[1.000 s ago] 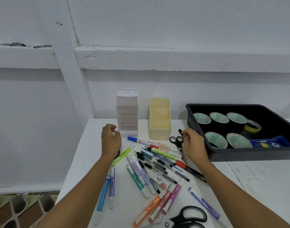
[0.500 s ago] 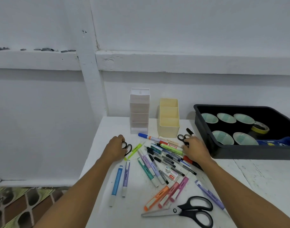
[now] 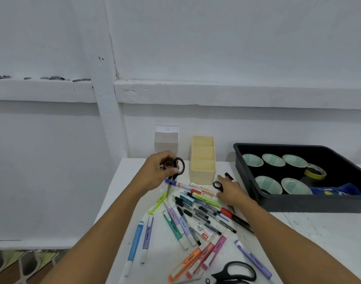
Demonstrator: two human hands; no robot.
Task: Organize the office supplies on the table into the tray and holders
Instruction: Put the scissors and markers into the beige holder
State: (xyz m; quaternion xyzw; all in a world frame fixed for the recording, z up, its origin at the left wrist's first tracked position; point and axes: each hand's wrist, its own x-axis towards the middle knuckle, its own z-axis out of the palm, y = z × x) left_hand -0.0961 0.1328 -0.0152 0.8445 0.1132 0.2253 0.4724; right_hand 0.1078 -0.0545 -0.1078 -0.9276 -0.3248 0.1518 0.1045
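The left hand (image 3: 161,173) is raised above the tabletop (image 3: 318,238) with its fingers curled round the black handles of a small pair of scissors (image 3: 174,168), blades hanging point-down just over the far edge of the heap of pens and markers (image 3: 196,214). The right hand (image 3: 230,191) lies over a second small pair of scissors (image 3: 217,185) on the tabletop, beside the black tray (image 3: 298,206). One handle loop shows at its fingertips, but whether the fingers have closed on it cannot be told. The white holder (image 3: 166,138) and the yellow holder (image 3: 203,160) stand just behind the left hand, and the tray already carries tape rolls (image 3: 273,159). The likely trouble lies in the grip: the raised scissors seem held by the handles alone, so the blades may swing or fall open on the way to a holder and snag its rim. Dropped in blade-first without aim, they could tip the narrow white holder, which looks light. Moving both hands at once splits attention, so the right hand could drag pens from the heap as it lifts, or knock the nearby yellow holder. The large scissors (image 3: 234,273) sit at the near edge, under the right forearm, and a careless sweep could push them off.
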